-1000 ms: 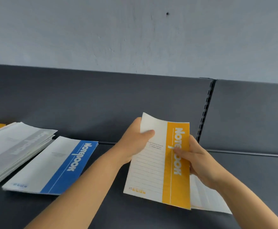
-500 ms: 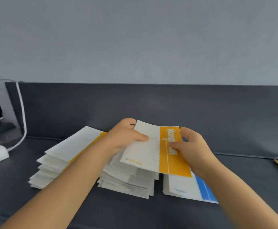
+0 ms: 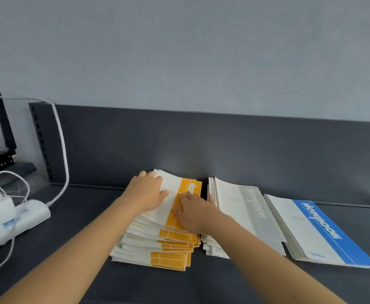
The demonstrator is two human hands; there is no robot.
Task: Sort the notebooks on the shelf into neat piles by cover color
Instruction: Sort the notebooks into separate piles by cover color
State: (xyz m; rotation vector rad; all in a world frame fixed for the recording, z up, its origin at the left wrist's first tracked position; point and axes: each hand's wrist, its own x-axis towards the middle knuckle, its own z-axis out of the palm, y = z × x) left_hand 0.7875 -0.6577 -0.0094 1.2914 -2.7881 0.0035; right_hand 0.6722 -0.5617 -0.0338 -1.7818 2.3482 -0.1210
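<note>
A fanned pile of orange-striped notebooks (image 3: 164, 244) lies on the dark shelf (image 3: 87, 216). An orange notebook (image 3: 190, 187) sits on top of it. My left hand (image 3: 146, 194) lies flat on that top notebook's white part, fingers spread. My right hand (image 3: 192, 213) presses on its orange stripe with straight fingers. Right of this pile is a grey-striped pile (image 3: 245, 209), then a blue-striped pile (image 3: 315, 229).
A white power strip (image 3: 15, 220) with plugs and white cables (image 3: 61, 150) lies at the left end of the shelf. The shelf's dark back panel (image 3: 201, 145) rises just behind the piles. A black bracket (image 3: 4, 123) stands at far left.
The view swung left. The orange notebook, held in both hands above the piles earlier, now lies on the orange pile with both hands flat on it.
</note>
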